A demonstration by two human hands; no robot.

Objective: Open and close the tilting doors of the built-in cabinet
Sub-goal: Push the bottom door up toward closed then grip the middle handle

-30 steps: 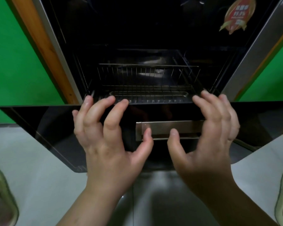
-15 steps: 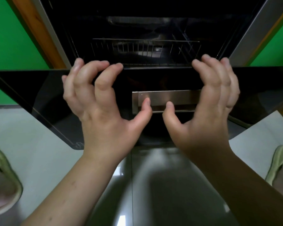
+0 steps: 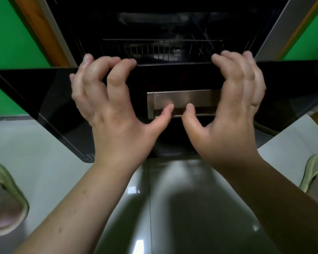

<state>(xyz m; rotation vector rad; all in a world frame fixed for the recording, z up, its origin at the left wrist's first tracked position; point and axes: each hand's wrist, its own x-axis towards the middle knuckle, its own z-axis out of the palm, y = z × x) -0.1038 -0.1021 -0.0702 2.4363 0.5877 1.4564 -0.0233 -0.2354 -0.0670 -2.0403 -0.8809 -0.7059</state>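
Grey glossy floor tiles [image 3: 173, 208] lie nearest, with a pale green slipper [image 3: 6, 198] at each lower edge. Above them both bare forearms reach forward to the black glass tilting door [image 3: 35, 92], which hangs partly open. The left hand [image 3: 114, 110] and right hand [image 3: 233, 114] grasp it, fingers hooked over its top edge and thumbs pressing on the brushed metal handle plate [image 3: 184, 99]. Compared with a second ago, the door has swung upward, hiding the lower tray and most of the wire rack [image 3: 162, 49] inside the dark cabinet cavity [image 3: 163, 21]. Green walls [image 3: 9, 33] flank the wooden frame.
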